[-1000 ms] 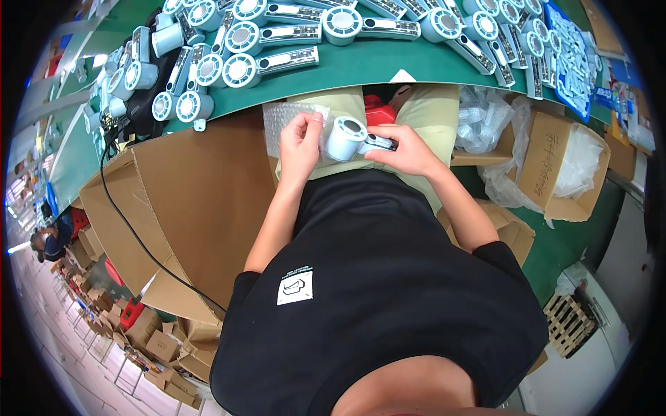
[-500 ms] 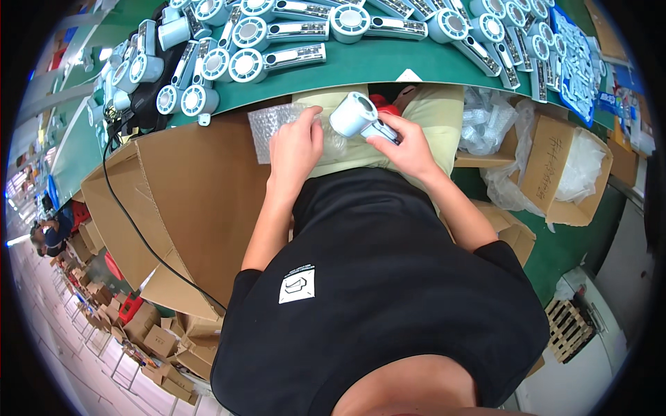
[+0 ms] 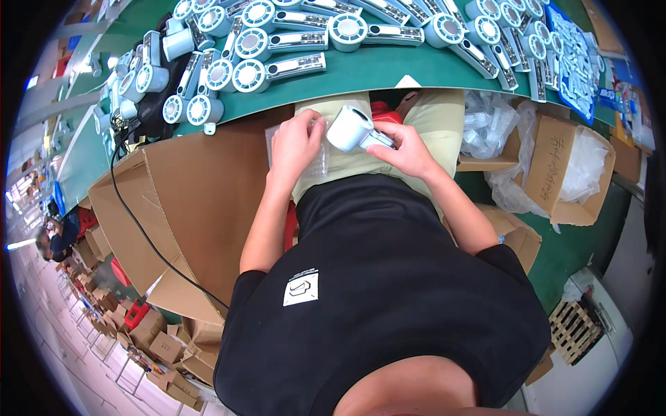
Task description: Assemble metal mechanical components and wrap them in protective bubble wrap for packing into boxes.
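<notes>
My right hand (image 3: 406, 151) is closed round the handle of a light-blue hair-dryer-shaped device (image 3: 348, 130). Its thick round head points to the left, tilted, with a dark opening on top. To the left of it, my left hand (image 3: 297, 147) grips a clear bubble-wrap bag (image 3: 319, 163), which hangs beside and below the fingers. The bag and the device's head are close together over my lap; whether they touch I cannot tell. Part of the bag is hidden behind my left hand.
Many similar light-blue devices (image 3: 347, 31) lie on the green table (image 3: 333, 75). A blue tray (image 3: 579, 76) of small parts is at the right. Left of my lap stands a big open cardboard box (image 3: 208, 187) with a black cable (image 3: 149, 239) across it. Bubble bags (image 3: 485, 125) are piled at the right.
The bubble-wrap bag has swung from the left of my left hand to mostly its right, nearer the device. The device has moved slightly down and left.
</notes>
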{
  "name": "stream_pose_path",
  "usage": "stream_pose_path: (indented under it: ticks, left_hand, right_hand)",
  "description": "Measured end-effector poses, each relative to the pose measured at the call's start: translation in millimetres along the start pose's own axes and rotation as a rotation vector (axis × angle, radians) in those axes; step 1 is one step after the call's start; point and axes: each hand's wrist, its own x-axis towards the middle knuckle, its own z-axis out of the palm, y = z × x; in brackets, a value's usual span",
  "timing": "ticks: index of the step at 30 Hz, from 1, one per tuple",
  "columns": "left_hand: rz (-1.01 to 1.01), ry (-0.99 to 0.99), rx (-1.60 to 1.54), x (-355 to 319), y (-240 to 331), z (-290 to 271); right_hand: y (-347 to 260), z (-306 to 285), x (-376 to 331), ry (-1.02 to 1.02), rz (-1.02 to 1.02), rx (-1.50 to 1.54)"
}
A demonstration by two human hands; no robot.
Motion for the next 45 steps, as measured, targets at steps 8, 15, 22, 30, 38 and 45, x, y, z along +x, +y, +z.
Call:
stream_pose_path:
  ticks: [8, 15, 22, 30, 38, 45]
  left_hand:
    - [-0.053, -0.046, -0.391, 5, 1, 14]
    - [0.047, -0.017, -0.84, 4, -8, 21]
    - [0.026, -0.07, -0.841, -2, 4, -5]
    - [-0.008, -0.078, -0.729, -4, 0, -11]
    - [0.094, 0.025, -0.461, -8, 9, -10]
    - [0.003, 0.107, -0.79, -5, -10, 15]
  right_hand:
    - [-9, -5, 4, -0.197, 0.032, 0.131]
    - [10, -15, 22, -0.388, -0.128, 0.256]
    - [-6, -20, 35, -0.463, -0.135, -0.139]
    - [-25, -20, 37, -0.365, 0.123, -0.403]
    - [-14, -10, 29, -0.133, 0.097, -0.237]
    - [-3, 8, 15, 0.034, -0.03, -0.356]
